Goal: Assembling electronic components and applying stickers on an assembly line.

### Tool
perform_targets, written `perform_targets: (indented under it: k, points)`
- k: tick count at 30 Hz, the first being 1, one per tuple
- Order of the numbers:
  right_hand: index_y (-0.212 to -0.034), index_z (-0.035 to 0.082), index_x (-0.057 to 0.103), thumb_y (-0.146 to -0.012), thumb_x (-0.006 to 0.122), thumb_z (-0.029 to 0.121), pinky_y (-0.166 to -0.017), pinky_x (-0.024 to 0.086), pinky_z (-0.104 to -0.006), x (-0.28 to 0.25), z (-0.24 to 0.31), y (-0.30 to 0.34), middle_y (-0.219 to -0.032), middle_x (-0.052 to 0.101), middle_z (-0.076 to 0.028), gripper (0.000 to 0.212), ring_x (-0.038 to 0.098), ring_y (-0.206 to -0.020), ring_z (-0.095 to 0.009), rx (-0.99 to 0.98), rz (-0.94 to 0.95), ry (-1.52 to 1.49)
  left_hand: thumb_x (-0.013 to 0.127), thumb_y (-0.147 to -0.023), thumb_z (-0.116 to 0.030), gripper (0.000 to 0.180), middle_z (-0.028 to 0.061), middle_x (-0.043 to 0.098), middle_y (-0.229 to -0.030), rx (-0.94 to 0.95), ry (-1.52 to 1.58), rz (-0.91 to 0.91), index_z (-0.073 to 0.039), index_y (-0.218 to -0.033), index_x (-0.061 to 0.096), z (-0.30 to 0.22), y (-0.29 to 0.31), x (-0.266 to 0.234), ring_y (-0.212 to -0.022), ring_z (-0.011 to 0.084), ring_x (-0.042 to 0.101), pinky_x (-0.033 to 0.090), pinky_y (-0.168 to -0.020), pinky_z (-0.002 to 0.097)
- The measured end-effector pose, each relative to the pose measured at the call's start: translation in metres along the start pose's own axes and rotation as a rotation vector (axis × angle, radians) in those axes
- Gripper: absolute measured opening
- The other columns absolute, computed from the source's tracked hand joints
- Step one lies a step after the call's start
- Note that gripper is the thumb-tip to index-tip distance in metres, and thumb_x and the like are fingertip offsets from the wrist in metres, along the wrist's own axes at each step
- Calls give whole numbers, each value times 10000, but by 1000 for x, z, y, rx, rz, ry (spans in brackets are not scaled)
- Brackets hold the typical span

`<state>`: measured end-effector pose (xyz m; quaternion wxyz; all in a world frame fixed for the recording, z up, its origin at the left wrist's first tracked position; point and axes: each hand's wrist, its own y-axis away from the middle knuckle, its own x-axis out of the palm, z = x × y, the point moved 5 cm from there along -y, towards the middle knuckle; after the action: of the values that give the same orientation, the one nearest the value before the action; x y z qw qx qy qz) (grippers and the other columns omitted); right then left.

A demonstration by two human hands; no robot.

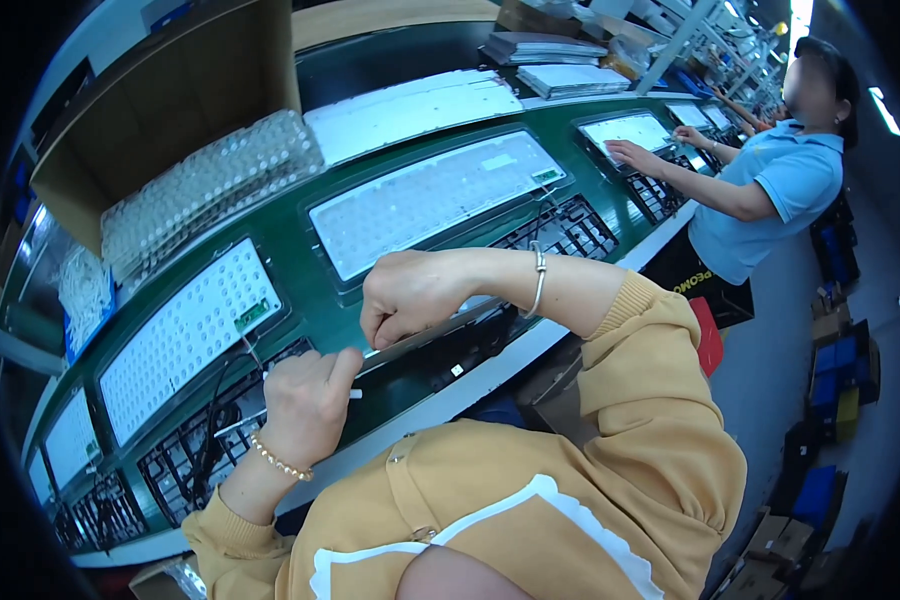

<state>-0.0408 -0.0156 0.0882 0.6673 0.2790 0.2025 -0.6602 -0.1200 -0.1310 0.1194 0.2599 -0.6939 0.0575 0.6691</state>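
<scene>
My left hand (308,402) is closed, with a thin pale rod (240,424) passing through its fingers; a white end sticks out past the thumb. My right hand (415,292) is curled over the upper edge of a thin dark panel (420,352), seen nearly edge-on and tilted over the near side of the green bench. The right fingertips are partly hidden. Beyond my right hand lies a white keyboard sheet (435,200) in a clear tray. Left of my left hand rests another white sheet with rows of round domes (175,345) and a small green circuit board (254,314).
Black keyboard frames (578,228) lie along the near bench edge. A stack of clear dome trays (210,185) stands before an open cardboard box (170,105). Dark cables (210,440) lie near my left wrist. At right, a person in light blue (775,180) works over another tray.
</scene>
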Motion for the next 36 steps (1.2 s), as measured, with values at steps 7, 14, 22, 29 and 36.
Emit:
perform_targets:
  k: [7, 14, 22, 29, 36]
  points:
    - [-629, 50, 643, -708, 594, 114, -558, 427, -347, -1, 10, -8, -572, 587, -94, 113, 481, -515, -291, 44, 13, 47, 573, -755, -74, 125, 72, 634, -827, 51, -73, -198, -55, -877, 592, -3, 12, 6, -490, 148, 457, 360, -456, 259]
    - [-606, 53, 606, -686, 586, 121, -526, 443, -367, -5, 34, 14, -562, 574, -113, 108, 509, -525, -336, 7, -180, 498, 592, -754, -61, 238, 150, 631, -1083, 76, -152, -257, -6, -982, 631, -20, 19, 7, -476, 125, 432, 347, -439, 231]
    - [-654, 74, 624, -677, 626, 87, -498, 426, -343, -17, 38, 52, -596, 595, -82, 26, 536, -513, -291, 155, -330, 597, 576, -721, -66, 375, 171, 581, -1194, 17, -110, -239, 23, -1085, 593, -39, 5, 6, -458, 109, 396, 344, -435, 217]
    - [-740, 31, 678, -738, 648, 61, -493, 395, -284, -30, 22, 61, -607, 609, -41, 43, 487, -474, -188, 234, -239, 231, 588, -719, -81, 344, 166, 592, -1171, -12, -145, -212, -5, -1054, 604, -42, -6, 2, -453, 95, 390, 344, -424, 213]
    - [-732, 35, 705, -753, 687, 178, -514, 398, -270, -21, -1, 65, -576, 593, -23, 145, 467, -488, -135, 353, -120, -81, 595, -715, -85, 317, 135, 630, -1021, 19, -112, -276, -29, -1027, 608, -44, -7, 6, -444, 99, 409, 353, -414, 220]
